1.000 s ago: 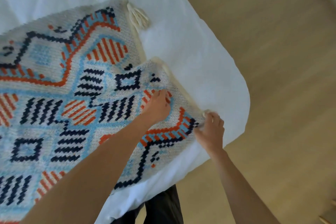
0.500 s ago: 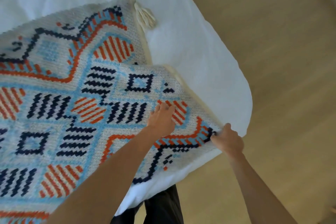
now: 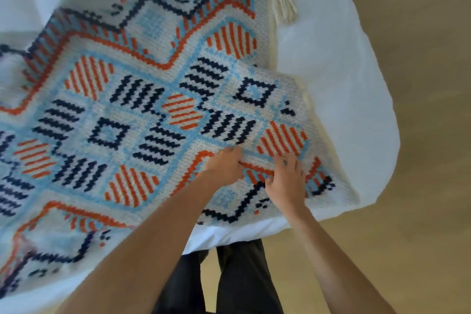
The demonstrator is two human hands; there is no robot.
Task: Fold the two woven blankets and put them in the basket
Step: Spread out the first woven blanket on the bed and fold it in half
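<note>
One woven blanket [image 3: 142, 115], patterned in orange, navy and light blue on cream, is laid over a white sheet [image 3: 344, 84] and fills the view from the centre out to 9 o'clock. A raised upper layer of the blanket is seen from the centre towards 4 o'clock, its edge overlapping the layer beneath. A cream tassel [image 3: 284, 6] is attached at the blanket's corner at 1 o'clock. The left hand [image 3: 224, 166] is placed on the upper layer just below centre, fingers bent down onto the weave; whether fabric is pinched cannot be told. The right hand [image 3: 285, 181] is laid just beside it at 3 o'clock of the left, fingers spread and released, pressed flat on the blanket. A wooden floor [image 3: 420, 237] is visible from 2 to 5 o'clock, and dark trousers [image 3: 242, 275] at 6 o'clock.
</note>
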